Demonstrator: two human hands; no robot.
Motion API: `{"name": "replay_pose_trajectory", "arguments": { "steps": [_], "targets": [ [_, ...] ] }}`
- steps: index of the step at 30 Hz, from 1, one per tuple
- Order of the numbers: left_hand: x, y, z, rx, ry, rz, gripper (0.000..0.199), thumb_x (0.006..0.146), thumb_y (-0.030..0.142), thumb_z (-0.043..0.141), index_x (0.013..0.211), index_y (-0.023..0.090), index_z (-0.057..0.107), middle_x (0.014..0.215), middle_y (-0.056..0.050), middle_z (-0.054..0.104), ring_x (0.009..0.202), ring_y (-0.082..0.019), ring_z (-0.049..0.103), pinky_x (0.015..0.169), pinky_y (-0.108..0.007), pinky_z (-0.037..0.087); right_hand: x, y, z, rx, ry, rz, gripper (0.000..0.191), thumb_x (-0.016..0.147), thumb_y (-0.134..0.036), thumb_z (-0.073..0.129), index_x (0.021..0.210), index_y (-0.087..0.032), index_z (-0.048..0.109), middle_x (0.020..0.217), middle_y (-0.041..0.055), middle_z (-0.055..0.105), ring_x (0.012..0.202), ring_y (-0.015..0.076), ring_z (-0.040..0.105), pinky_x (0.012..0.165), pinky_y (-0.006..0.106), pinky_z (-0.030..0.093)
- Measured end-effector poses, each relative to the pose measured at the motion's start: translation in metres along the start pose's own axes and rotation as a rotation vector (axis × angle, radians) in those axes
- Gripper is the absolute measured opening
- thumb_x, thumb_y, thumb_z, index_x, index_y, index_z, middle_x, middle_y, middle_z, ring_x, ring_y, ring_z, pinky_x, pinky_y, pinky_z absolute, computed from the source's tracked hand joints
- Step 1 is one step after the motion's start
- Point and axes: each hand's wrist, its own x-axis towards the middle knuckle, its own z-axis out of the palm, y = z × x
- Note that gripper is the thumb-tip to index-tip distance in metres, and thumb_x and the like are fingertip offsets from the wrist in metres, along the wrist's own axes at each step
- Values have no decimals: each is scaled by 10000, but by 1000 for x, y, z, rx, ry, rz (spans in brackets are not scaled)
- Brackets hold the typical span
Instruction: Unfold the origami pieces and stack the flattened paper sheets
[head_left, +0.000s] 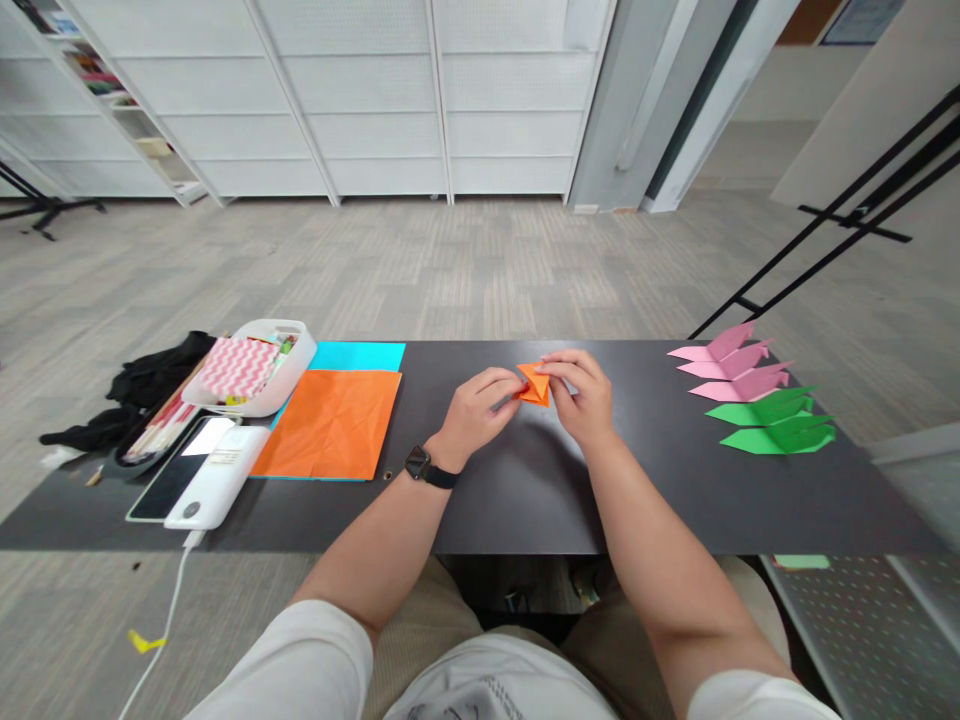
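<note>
Between my two hands, a little above the dark table, is a small folded piece of orange paper. My left hand pinches its left edge between thumb and fingers. On the other side my right hand grips the upper right corner, fingertips closed on the paper. Some of the folds are hidden behind the fingers. Flat on the table to the left lies a stack of orange paper sheets, with blue paper showing underneath.
Folded pink paper birds and green paper birds stand in a row at the right. On the left are a white basket, a black cloth, a phone and a white power bank with a cable.
</note>
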Motion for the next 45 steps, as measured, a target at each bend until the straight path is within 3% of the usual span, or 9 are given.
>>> {"name": "replay_pose_trajectory", "arguments": {
  "steps": [10, 14, 17, 22, 28, 33, 37, 41, 45],
  "targets": [
    [1, 0, -3, 16, 18, -5, 172, 898, 129, 748, 1023, 225, 678, 1169, -78, 737, 1099, -205, 720, 953, -379, 612, 1, 0, -3, 75, -108, 34, 216, 1032, -243, 603, 1025, -336, 798, 1081, 49, 771, 1033, 236, 740, 941, 447, 611],
    [0, -4, -3, 34, 45, -42, 142, 910, 219, 792, 912, 228, 651, 1086, -62, 768, 1057, -215, 726, 988, -423, 594, 2, 2, -4, 88, -126, 36, 198, 1034, -252, 596, 1031, -317, 783, 1041, 52, 781, 1023, 246, 743, 934, 449, 608],
    [-2, -7, -1, 17, 70, -145, 201, 926, 321, 811, 862, 233, 642, 923, -20, 764, 948, -201, 741, 988, -414, 592, 2, 1, -2, 57, -107, 52, 176, 1031, -270, 600, 1019, -298, 773, 983, 55, 780, 949, 243, 739, 889, 438, 614],
    [-2, -8, 4, -103, 166, -398, 242, 876, 347, 857, 849, 221, 652, 809, 18, 714, 735, -143, 682, 744, -285, 574, 0, -3, 5, 52, -113, 141, 169, 1024, -289, 597, 1070, -276, 759, 991, 64, 769, 871, 220, 718, 784, 387, 623],
    [-1, -15, 12, -413, 186, -615, 301, 843, 297, 859, 1066, 213, 674, 895, -8, 730, 791, -143, 716, 758, -275, 594, -5, 4, 9, 96, -174, 296, 265, 962, -315, 671, 1217, -286, 737, 1038, 58, 779, 824, 198, 716, 715, 347, 626],
    [-5, -27, 19, -571, 67, -595, 451, 863, 293, 835, 1248, 199, 621, 1003, -47, 741, 878, -152, 735, 829, -298, 616, -9, 15, 14, 159, -116, 394, 310, 937, -320, 700, 1246, -303, 706, 965, 29, 768, 805, 192, 718, 666, 326, 605],
    [-7, -30, 20, -509, 89, -588, 540, 881, 237, 794, 1365, 214, 555, 960, -21, 711, 834, -133, 723, 788, -268, 610, -10, 19, 15, 233, -175, 392, 316, 925, -316, 716, 1237, -296, 673, 1077, 39, 762, 790, 172, 704, 668, 316, 602],
    [-6, -24, 16, -435, 104, -548, 640, 877, 168, 758, 1453, 251, 494, 1063, -33, 697, 804, -115, 720, 752, -246, 602, -10, 20, 13, 242, -239, 366, 329, 898, -312, 736, 1219, -283, 670, 1186, 58, 729, 820, 162, 692, 660, 296, 588],
    [-3, -16, 13, -383, 75, -497, 566, 893, 161, 728, 1418, 264, 540, 1153, -47, 697, 744, -90, 690, 750, -254, 599, -9, 21, 12, 253, -238, 394, 295, 889, -268, 710, 1180, -277, 661, 1158, 47, 711, 813, 155, 671, 636, 275, 554]
  ]
}}
